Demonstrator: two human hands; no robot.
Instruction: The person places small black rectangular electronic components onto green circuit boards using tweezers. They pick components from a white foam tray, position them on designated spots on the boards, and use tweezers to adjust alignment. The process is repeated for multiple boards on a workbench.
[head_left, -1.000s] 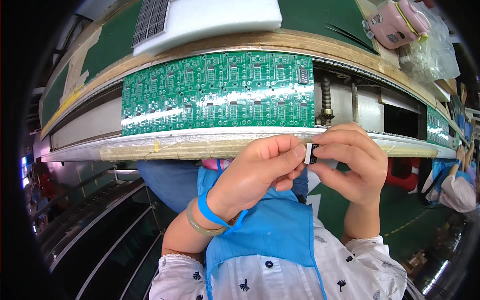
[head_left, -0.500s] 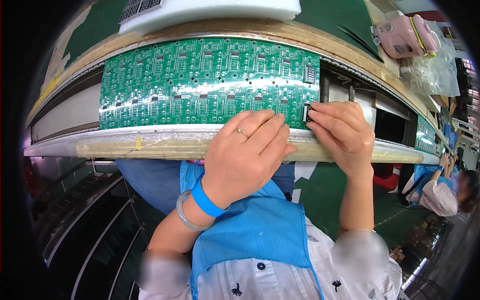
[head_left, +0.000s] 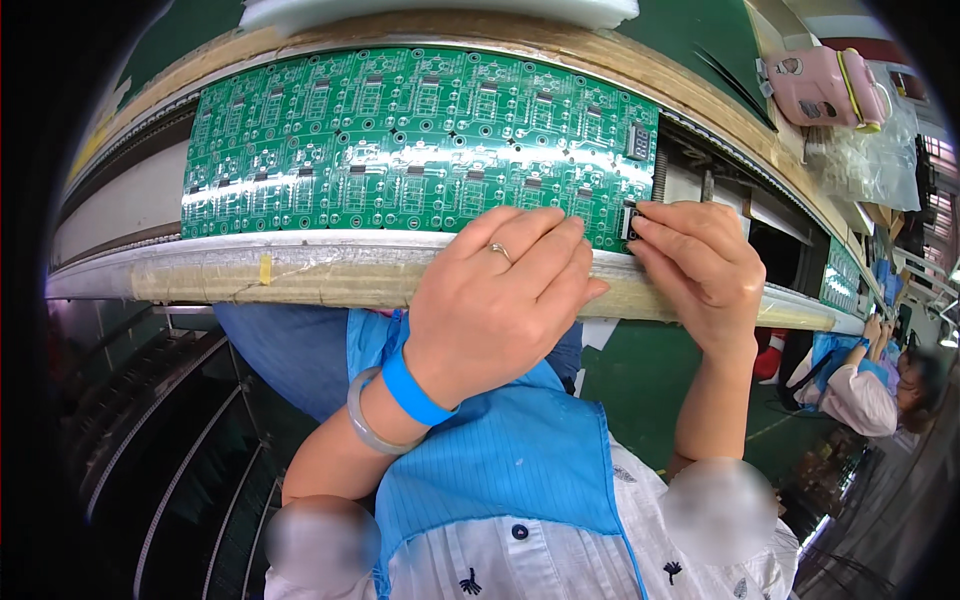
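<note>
Right hand (head_left: 705, 265) pinches seven-segment display (head_left: 628, 219) at circuit board (head_left: 420, 160); left hand (head_left: 500, 300) alongside, grip hidden; beyond right hand, plastic bag (head_left: 865, 155), contents unclear.

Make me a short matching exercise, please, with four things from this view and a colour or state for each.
Things:
1. Right hand
2. Board
3. Wristband
4. Container

Colours or states:
A. Pink
B. Blue
C. Touching a display
D. Green

Pairs: 1-C, 2-D, 3-B, 4-A
</note>
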